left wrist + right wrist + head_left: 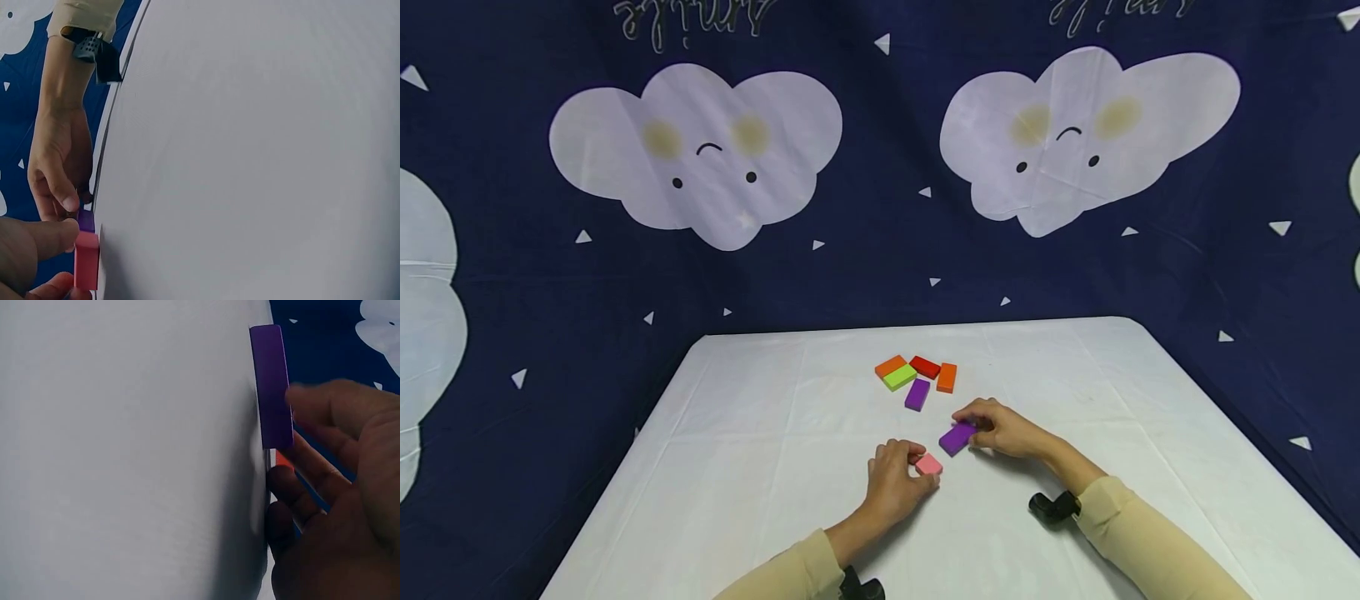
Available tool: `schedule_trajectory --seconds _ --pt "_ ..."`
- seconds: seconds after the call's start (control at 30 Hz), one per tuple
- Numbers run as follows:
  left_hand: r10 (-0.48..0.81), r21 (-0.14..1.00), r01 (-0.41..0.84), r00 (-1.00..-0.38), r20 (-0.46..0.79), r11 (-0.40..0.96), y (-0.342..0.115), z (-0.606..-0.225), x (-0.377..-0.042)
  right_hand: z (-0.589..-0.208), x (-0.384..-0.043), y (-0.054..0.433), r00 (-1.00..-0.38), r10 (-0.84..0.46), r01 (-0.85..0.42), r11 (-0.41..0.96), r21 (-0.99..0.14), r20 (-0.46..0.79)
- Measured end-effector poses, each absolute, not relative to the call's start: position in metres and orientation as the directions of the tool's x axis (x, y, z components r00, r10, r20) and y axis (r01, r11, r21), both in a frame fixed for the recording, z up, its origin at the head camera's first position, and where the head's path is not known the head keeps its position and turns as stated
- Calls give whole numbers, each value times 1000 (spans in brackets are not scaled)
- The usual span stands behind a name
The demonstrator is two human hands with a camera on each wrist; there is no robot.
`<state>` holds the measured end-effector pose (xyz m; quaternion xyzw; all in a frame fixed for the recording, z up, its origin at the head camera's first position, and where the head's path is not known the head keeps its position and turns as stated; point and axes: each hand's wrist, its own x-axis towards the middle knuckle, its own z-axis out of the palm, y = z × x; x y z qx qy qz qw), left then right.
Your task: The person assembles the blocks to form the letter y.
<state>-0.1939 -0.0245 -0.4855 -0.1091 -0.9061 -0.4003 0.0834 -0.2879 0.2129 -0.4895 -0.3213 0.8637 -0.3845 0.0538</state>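
Between the thumb and fingers of my left hand [893,482] is a pink block [928,464], pinched just above or on the white table. To its right, my right hand [1009,430] holds a purple block [957,439] by its near right end. In the right wrist view, the thumb lies against the side of that purple block [271,387], with the other fingers curled below. The left wrist view shows the pink block [87,261] close in front of the purple one [85,219]. In the head view the two blocks are slightly apart.
Farther back on the table [760,500] lie a second purple block [917,395], a lime green block [900,377], a red block [925,367] and two orange blocks, one left [891,366] and one right [947,378]. A dark blue cloud-patterned cloth [880,283] surrounds the table.
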Motion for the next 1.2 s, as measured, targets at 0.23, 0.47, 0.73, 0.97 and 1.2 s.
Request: schedule_trajectory --seconds 0.23,0.47,0.73,0.97,1.2 --pt "166 756 278 -960 224 592 -35 -481 -202 -488 -280 211 -845 -489 -496 565 -659 217" --pt "217 760 298 -954 209 578 -45 -481 -211 -493 -273 205 -886 -384 -454 594 -664 261" --pt "284 769 322 -940 189 552 -51 -481 -214 -495 -264 195 -930 -266 -368 677 -638 254" --pt "300 748 334 -935 187 573 -50 -484 -215 -495 -259 192 -941 -222 -337 704 -625 257" --pt "291 745 319 -941 173 586 -45 -481 -211 -494 -259 192 -931 -235 -362 704 -611 280"
